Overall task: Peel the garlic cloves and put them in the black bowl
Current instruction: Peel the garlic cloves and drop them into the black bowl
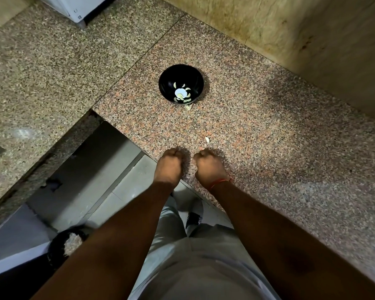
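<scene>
Garlic cloves [181, 94] in black bowl [180, 84], left hand [168, 166] and right hand [208, 165] fists curled at surface [268, 137] edge, contents hidden, can't tell.

You're standing in a home kitchen: an L-shaped speckled granite tabletop [258, 131] wraps round you, backed by a stained stone wall [301, 29] at 1 o'clock, with a white appliance [80, 7] at 11 o'clock and tiled floor [121, 191] below.
</scene>
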The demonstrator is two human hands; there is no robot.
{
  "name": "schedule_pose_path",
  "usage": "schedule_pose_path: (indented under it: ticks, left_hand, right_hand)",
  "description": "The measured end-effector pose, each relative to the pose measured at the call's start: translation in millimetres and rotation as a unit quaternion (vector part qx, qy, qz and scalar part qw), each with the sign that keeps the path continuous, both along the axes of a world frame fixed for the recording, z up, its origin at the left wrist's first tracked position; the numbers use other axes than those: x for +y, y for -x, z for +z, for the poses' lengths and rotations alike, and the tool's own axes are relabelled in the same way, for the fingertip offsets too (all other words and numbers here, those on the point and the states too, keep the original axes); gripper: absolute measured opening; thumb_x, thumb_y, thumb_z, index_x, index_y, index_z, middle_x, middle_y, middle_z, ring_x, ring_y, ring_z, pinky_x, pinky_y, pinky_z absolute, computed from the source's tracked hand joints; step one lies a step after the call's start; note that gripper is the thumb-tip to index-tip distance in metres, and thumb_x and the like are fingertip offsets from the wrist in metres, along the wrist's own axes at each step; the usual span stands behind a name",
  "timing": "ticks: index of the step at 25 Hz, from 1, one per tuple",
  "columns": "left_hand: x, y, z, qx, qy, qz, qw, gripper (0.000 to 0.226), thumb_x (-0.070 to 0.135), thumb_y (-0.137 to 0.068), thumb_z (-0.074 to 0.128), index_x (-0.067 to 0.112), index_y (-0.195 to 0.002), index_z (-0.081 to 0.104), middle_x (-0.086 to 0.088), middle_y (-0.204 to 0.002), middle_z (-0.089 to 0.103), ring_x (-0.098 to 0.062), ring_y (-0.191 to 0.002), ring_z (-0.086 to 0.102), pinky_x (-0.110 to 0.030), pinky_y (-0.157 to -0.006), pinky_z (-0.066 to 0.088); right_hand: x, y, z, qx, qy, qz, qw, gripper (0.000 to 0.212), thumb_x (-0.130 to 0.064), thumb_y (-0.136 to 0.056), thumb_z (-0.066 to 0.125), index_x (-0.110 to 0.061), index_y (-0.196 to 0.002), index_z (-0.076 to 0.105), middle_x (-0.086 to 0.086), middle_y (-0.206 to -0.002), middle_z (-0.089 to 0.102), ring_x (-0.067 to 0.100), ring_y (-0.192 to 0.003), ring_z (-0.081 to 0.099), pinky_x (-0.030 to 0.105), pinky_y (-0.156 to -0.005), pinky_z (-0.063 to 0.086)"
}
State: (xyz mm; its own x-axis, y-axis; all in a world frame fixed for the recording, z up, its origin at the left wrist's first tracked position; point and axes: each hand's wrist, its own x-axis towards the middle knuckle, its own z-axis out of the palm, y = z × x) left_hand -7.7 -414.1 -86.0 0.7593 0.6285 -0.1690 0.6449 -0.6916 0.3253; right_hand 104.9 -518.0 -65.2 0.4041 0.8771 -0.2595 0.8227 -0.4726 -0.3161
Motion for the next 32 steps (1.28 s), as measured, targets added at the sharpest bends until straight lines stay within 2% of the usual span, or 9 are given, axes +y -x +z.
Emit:
schedule_pose_path:
  ticks: [4,8,14,20,22,24,27,29,32]
  left_hand:
    - [1,12,-3,-0.045,0.027,0.071,0.996,0.026,-0.003,-0.087,0.067,0.01,-0.109,0.072,-0.012,-0.108,0.071,-0.024,-0.091,0.067,-0.029,-0.083,0.053]
    - [0,26,-1,-0.121,0.08,0.164,0.976,0.019,0.004,-0.091,0.061,0.01,-0.104,0.073,-0.012,-0.105,0.071,-0.028,-0.089,0.066,-0.031,-0.082,0.051]
    - [-2,31,5,-0.155,0.12,0.187,0.963,0.018,-0.003,-0.089,0.061,0.011,-0.094,0.073,-0.009,-0.096,0.073,-0.025,-0.084,0.067,-0.03,-0.078,0.053]
    - [-3,21,3,-0.119,0.099,0.109,0.982,0.013,0.004,-0.094,0.058,0.013,-0.09,0.067,-0.008,-0.093,0.067,-0.025,-0.081,0.061,-0.026,-0.07,0.039]
    - [-4,14,0,-0.11,0.096,0.101,0.984,0.015,-0.002,-0.092,0.06,0.01,-0.092,0.069,-0.009,-0.095,0.068,-0.025,-0.084,0.061,-0.021,-0.072,0.036]
    - [-8,13,1,-0.118,0.099,0.098,0.983,0.022,-0.006,-0.088,0.06,0.015,-0.086,0.067,-0.005,-0.091,0.066,-0.023,-0.083,0.061,-0.018,-0.071,0.034]
    - [-8,19,-1,-0.142,0.106,0.124,0.976,0.031,-0.008,-0.085,0.058,0.023,-0.082,0.064,0.003,-0.085,0.063,-0.018,-0.078,0.059,-0.016,-0.068,0.032]
    - [-5,28,-4,-0.152,0.101,0.13,0.975,0.026,-0.003,-0.087,0.059,0.02,-0.086,0.069,0.001,-0.09,0.067,-0.019,-0.082,0.062,-0.019,-0.071,0.036]
    - [-1,38,-7,-0.163,0.086,0.099,0.978,0.027,-0.001,-0.089,0.06,0.015,-0.104,0.076,-0.006,-0.108,0.069,-0.022,-0.096,0.064,-0.02,-0.089,0.045]
  right_hand:
    - [-3,-3,-9,0.168,-0.093,-0.14,0.971,0.026,0.01,-0.078,0.058,-0.013,-0.083,0.069,0.001,-0.09,0.07,0.018,-0.086,0.066,0.04,-0.083,0.059]
    - [1,-3,-8,0.254,-0.117,-0.221,0.934,0.029,0.01,-0.087,0.057,-0.014,-0.083,0.071,-0.005,-0.088,0.071,0.01,-0.089,0.068,0.031,-0.087,0.059]
    - [2,-4,-7,0.335,-0.134,-0.3,0.883,0.028,0.004,-0.093,0.064,-0.021,-0.082,0.072,-0.01,-0.089,0.072,0.009,-0.087,0.07,0.034,-0.085,0.062]
    - [-4,-7,-9,0.314,-0.134,-0.263,0.902,0.03,0.01,-0.09,0.06,-0.016,-0.083,0.072,-0.003,-0.094,0.073,0.011,-0.095,0.07,0.03,-0.086,0.06]
    - [-6,-8,-9,0.36,-0.137,-0.307,0.87,0.026,0.003,-0.092,0.065,-0.02,-0.084,0.072,-0.006,-0.097,0.074,0.011,-0.09,0.071,0.03,-0.08,0.061]
    - [-8,-9,-8,0.428,-0.145,-0.367,0.813,0.018,-0.002,-0.093,0.07,-0.019,-0.089,0.073,-0.002,-0.102,0.075,0.009,-0.077,0.068,0.029,-0.069,0.061]
    - [-9,-10,-7,0.482,-0.171,-0.403,0.759,0.016,0.001,-0.091,0.071,-0.015,-0.092,0.074,0.004,-0.103,0.076,0.009,-0.067,0.064,0.037,-0.069,0.061]
    - [-7,-7,-5,0.465,-0.165,-0.398,0.774,0.015,0.0,-0.091,0.071,-0.014,-0.094,0.075,0.002,-0.101,0.075,0.01,-0.067,0.065,0.04,-0.072,0.063]
    - [-1,1,-4,0.42,-0.158,-0.39,0.804,0.013,-0.001,-0.092,0.071,-0.013,-0.096,0.075,-0.001,-0.1,0.075,0.007,-0.064,0.065,0.03,-0.065,0.062]
